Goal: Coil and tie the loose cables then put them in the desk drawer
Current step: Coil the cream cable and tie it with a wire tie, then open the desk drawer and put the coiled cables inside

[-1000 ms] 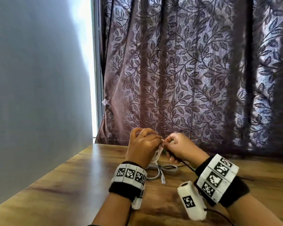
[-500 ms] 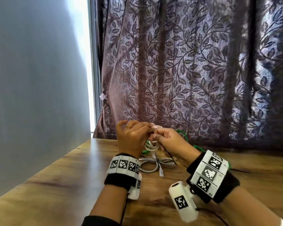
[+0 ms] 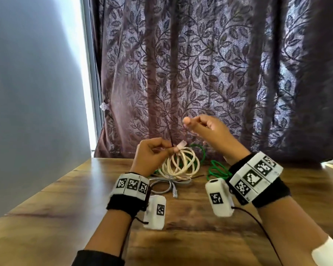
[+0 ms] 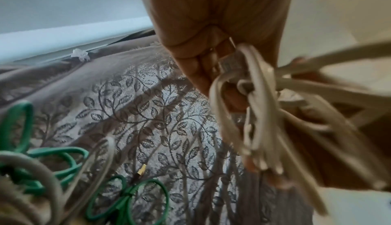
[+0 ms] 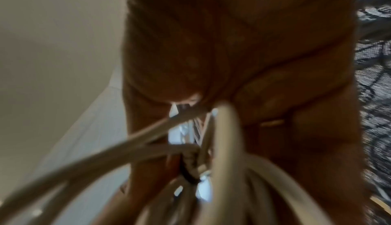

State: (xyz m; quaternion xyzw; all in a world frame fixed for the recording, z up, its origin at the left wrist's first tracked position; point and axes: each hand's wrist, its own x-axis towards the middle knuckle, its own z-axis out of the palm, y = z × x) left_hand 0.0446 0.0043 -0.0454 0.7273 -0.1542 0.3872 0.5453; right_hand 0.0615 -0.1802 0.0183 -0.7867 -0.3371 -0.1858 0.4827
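Observation:
A cream coiled cable (image 3: 181, 165) hangs just above the wooden desk (image 3: 46, 217). My left hand (image 3: 172, 149) pinches the coil's top, beside its pale plug (image 3: 181, 145). A thin dark tie (image 3: 169, 131) sticks straight up from that pinch. In the left wrist view the cream coil (image 4: 253, 111) is bunched under my fingers (image 4: 196, 71). My right hand (image 3: 192, 124) hovers above and right of the coil, its fingers loosely curled, with nothing seen in it. The right wrist view is blurred, with cream cable loops (image 5: 228, 145) close in front.
A grey cable (image 3: 161, 186), bundled, lies on the desk below the coil. A loose green cable (image 3: 215, 169) sprawls behind it, near the leaf-patterned curtain (image 3: 219, 73). A plain wall (image 3: 27, 93) runs along the desk's left side.
Both hands were pinched together at the coil's top. The right hand has now let go and risen up and to the right. The left hand keeps the coil, held higher.

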